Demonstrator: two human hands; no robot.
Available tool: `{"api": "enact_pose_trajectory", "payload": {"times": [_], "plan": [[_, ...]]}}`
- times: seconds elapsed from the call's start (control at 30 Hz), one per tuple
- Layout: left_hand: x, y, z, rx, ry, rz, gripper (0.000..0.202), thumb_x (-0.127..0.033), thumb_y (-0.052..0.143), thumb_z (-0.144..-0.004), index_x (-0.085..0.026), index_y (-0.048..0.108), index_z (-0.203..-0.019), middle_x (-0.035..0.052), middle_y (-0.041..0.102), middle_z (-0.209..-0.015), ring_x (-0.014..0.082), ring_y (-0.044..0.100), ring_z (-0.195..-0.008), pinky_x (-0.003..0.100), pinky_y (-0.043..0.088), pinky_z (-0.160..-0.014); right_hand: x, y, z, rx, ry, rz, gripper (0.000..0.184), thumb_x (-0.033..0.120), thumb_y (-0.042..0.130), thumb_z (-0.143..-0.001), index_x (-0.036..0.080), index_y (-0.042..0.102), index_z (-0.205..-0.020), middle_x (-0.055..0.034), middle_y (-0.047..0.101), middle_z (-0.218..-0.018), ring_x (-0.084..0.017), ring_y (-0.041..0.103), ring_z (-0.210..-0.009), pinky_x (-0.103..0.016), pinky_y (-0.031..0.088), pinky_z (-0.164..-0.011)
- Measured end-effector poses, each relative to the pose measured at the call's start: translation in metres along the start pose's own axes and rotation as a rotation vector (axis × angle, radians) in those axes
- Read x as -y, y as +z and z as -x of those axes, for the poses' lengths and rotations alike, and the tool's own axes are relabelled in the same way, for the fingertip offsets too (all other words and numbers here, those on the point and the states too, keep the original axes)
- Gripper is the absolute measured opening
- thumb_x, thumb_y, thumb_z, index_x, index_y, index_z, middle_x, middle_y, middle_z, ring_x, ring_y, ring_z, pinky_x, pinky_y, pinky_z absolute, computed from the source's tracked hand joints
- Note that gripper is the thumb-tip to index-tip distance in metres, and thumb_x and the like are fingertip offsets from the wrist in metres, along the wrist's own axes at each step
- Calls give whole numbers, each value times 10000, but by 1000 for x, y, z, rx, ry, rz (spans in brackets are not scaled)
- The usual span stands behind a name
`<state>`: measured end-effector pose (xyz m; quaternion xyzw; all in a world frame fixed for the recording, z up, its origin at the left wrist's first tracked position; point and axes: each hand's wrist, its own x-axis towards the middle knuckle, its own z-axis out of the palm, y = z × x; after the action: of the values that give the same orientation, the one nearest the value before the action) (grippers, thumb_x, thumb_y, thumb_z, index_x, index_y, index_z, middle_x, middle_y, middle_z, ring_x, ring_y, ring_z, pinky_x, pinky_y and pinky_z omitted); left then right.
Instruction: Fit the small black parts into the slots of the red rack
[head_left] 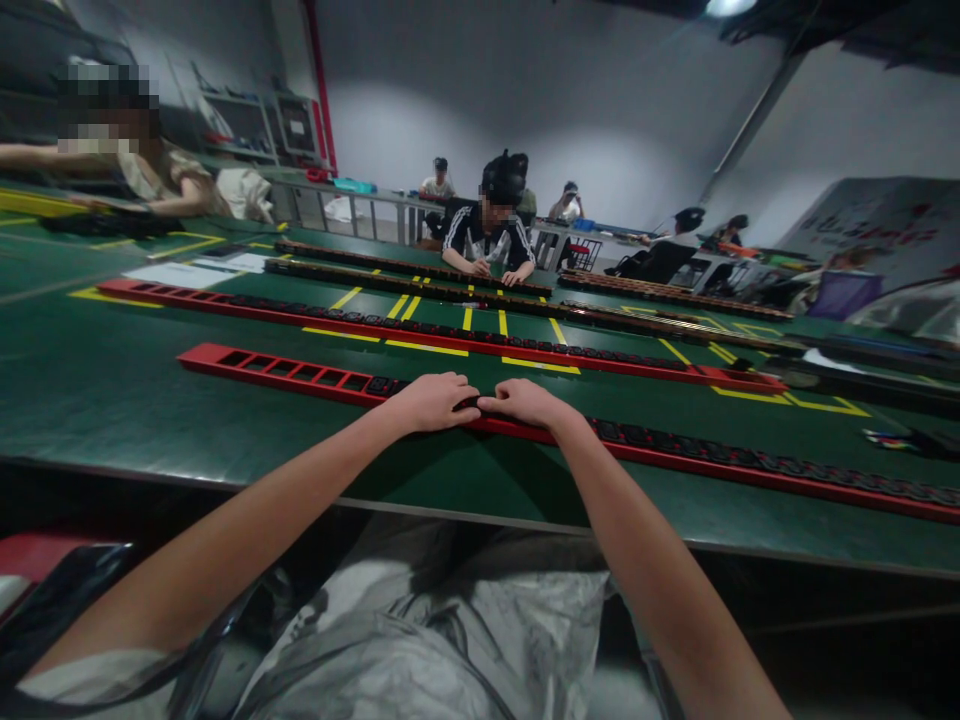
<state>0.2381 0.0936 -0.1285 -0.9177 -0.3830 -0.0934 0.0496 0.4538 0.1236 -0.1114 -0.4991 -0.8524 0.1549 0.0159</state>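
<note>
A long red strip [300, 385] with square openings lies along the near side of the green table. Its left end shows bare openings, while black square inserts [645, 436] fill the part to the right. Both my left hand [439, 402] and my right hand [521, 402] rest on the strip near its middle, thumbs almost meeting. Their fingers curl over the black inserts and press close to them. My palms and forearms hide part of the strip, and the fingertips are partly out of sight.
Behind it lies a second red strip [360, 325] with black inserts. Farther back are long dark strips [360, 278], where a co-worker [491, 225] leans in. Yellow tape lines [427, 348] mark the green table [247, 440]. A cable bundle [900, 440] lies at right.
</note>
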Motion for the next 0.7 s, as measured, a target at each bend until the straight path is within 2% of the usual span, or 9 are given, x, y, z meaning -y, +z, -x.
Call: {"api": "enact_pose_trajectory", "payload": {"times": [0.27,0.47,0.7], "plan": [[1,-1,2,-10,26,13,422,-539,446,-928,-199,636,-1092,77,638,-1012,230,595,-951,318,436,-745,4,-2,2,19,55,12,686,847,457,-762,182,623,-783,-65,649,-806,-164,523,-647,-276,304,-561],[0,0,2,-14,9,6,410,-536,466,-921,-200,638,-1080,70,639,-1007,224,600,-955,312,439,-751,4,-1,2,-6,11,32,683,827,390,-815,184,618,-785,-57,648,-798,-159,528,-661,-261,307,-566],[0,1,2,-25,14,-16,426,-550,463,-920,-196,634,-1083,78,639,-1003,227,602,-945,309,431,-725,3,-1,1,-3,23,29,642,804,452,-805,183,611,-776,-46,636,-774,-152,510,-640,-258,293,-555]]}}
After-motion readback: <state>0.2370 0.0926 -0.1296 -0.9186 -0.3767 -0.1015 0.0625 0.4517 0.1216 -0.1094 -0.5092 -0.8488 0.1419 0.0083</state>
